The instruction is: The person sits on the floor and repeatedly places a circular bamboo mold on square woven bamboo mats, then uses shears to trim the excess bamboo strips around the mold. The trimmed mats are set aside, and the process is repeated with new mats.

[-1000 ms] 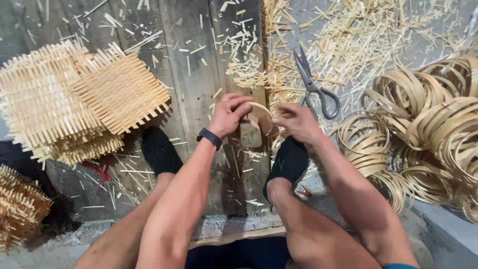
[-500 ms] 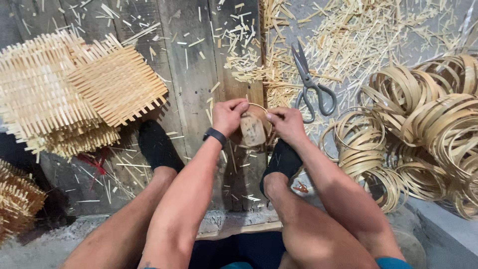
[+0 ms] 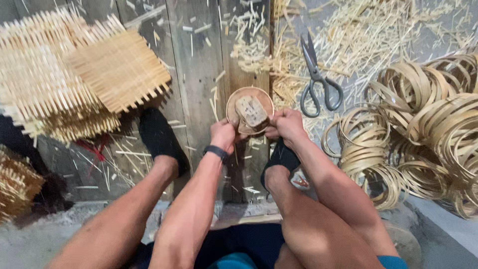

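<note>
A round bamboo ring (image 3: 232,105) with a wooden block (image 3: 251,111) set inside it stands on the plank floor in front of me. My left hand (image 3: 223,133) grips the ring's lower left edge, a dark band on its wrist. My right hand (image 3: 287,125) holds the ring's lower right edge and touches the block. Both hands sit between my two feet in black socks.
Woven square bamboo mats (image 3: 119,69) lie stacked at the left. Grey scissors (image 3: 317,79) lie open just right of the ring. A heap of bamboo hoops (image 3: 423,129) fills the right side. Bamboo shavings (image 3: 378,30) litter the planks. More woven pieces (image 3: 15,184) sit at the far left.
The ring and block have come upright and face me now, where my hands covered them before. My view has moved closer.
</note>
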